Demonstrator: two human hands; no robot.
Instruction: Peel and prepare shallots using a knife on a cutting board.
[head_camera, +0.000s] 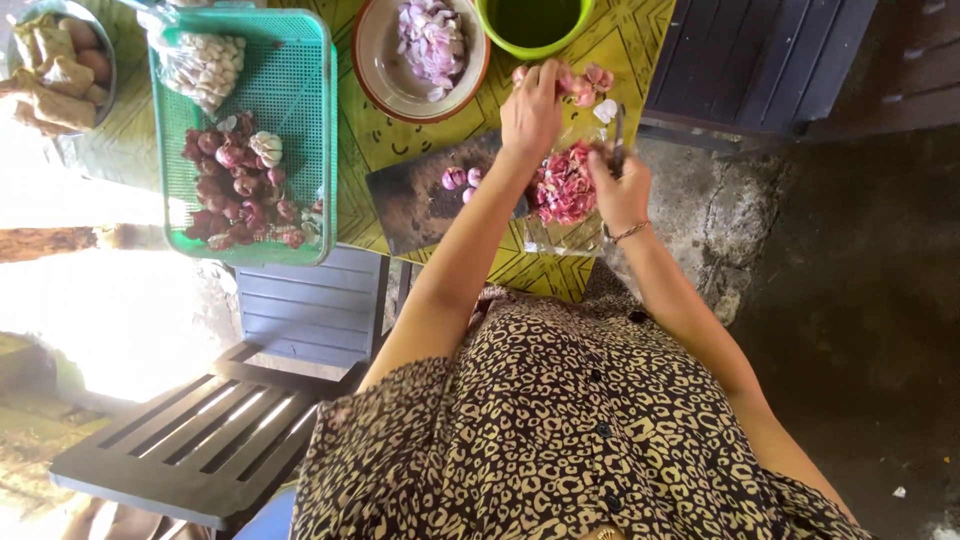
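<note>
My left hand (531, 108) reaches over the dark cutting board (415, 200) and pinches a peeled shallot (580, 85) at the far edge of the yellow table. My right hand (622, 185) grips a small knife (618, 135), blade pointing away, just right of a pile of pink shallot skins (565, 188) lying on a clear plastic bag. Two peeled shallots (458, 179) rest on the board by my left forearm.
A brown-rimmed bowl of sliced shallots (425, 45) and a green bowl (533, 25) stand at the far edge. A green mesh tray (300, 110) at left holds unpeeled shallots and bagged garlic. A slatted chair (210, 440) stands below left; dark ground lies right.
</note>
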